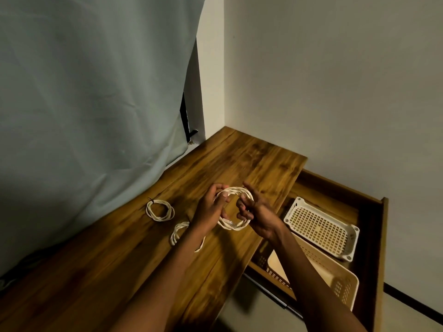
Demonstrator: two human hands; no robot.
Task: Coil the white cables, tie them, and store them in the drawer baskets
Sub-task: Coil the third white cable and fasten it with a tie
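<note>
White cables [233,207]; brown wood-grain counter [134,255]; cream baskets [321,226] w/ grid holes; grey-green curtain [91,104]; off-white wall [335,80].

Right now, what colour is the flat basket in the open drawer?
The flat basket is white with a grid of small holes, seen best in the head view.

Wood, plastic, cloth, cord

Glossy grained wood desk [134,255]; perforated matt plastic baskets [321,227]; twisted white cables [160,210]; smooth matt cloth [91,97].
</note>
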